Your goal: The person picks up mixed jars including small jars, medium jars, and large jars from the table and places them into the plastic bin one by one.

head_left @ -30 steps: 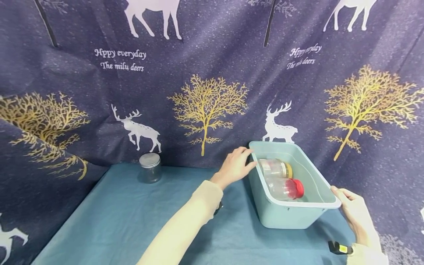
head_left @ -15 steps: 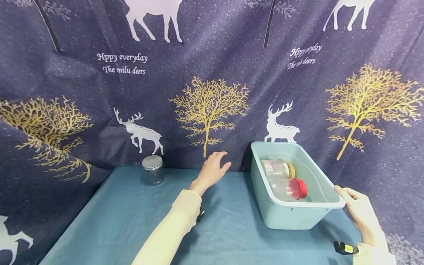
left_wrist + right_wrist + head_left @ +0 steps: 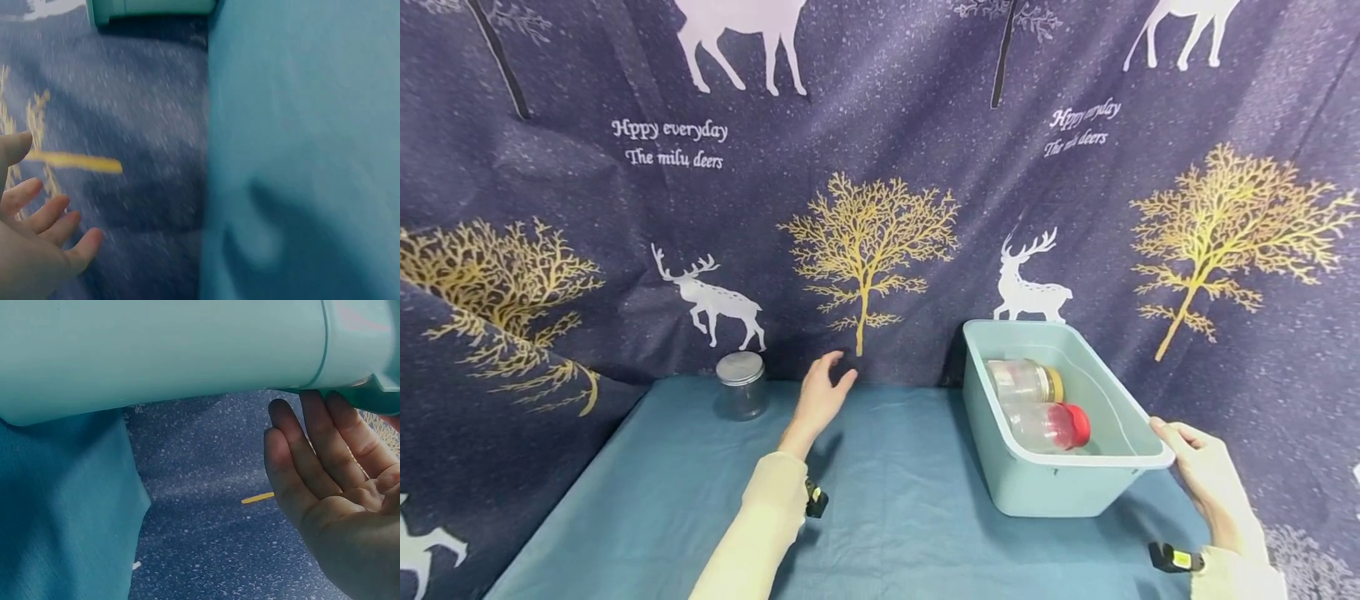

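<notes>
My left hand is in the air over the back of the table, fingers loosely spread and holding nothing. To its left stands an upright clear jar with a silver lid, apart from the fingers. My right hand grips the right rim of a light blue plastic bin, with the thumb on top. In the right wrist view, the fingers reach up under the rim. Inside the bin, a clear jar with a yellow lid and a clear jar with a red lid lie on their sides.
A blue-green cloth covers the table. Behind it hangs a dark curtain printed with white deer and golden trees, close to the table's back edge. The bin stands at the table's right side.
My left hand has let go of the bin's left rim and moved left through the air toward the silver-lidded jar. My right hand has stayed on the bin's rim.
</notes>
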{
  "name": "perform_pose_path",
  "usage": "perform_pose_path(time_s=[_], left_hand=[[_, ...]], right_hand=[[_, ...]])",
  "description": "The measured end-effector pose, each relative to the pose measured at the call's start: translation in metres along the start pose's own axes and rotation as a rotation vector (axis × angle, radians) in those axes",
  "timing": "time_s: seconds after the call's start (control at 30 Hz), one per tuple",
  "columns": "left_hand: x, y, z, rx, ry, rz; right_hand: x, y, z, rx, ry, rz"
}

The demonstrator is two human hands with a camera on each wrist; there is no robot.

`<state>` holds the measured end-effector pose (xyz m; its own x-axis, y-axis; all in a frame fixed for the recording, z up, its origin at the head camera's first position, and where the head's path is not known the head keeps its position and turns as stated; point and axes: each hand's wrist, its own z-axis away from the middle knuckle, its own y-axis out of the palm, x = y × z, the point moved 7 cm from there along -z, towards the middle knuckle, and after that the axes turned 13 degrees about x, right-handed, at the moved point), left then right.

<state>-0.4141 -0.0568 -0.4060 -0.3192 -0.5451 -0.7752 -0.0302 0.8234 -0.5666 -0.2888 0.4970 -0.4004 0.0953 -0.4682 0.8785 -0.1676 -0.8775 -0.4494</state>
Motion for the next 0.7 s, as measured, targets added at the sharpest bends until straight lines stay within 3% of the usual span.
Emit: perform_pose_path(time_s=[0.27, 0.37, 0.6, 0.7], left_hand=[[0.059, -0.022, 0.02, -0.048, -0.105, 0.059], [0.076, -0.034, 0.028, -0.103, -0.115, 0.063], [0.097, -0.073, 0.051, -0.419, -0.102, 0.088], [0.106, -0.086, 0.059, -0.538, -0.129, 0.102]], right_hand=[[0.001, -0.003, -0.001, -0.007, -0.014, 0.006], [0.001, -0.003, -0.002, -0.005, -0.028, 0.007], [0.001, -0.001, 0.0, -0.005, -0.026, 0.003], [0.002, -0.001, 0.002, -0.018, -0.036, 0.01]])
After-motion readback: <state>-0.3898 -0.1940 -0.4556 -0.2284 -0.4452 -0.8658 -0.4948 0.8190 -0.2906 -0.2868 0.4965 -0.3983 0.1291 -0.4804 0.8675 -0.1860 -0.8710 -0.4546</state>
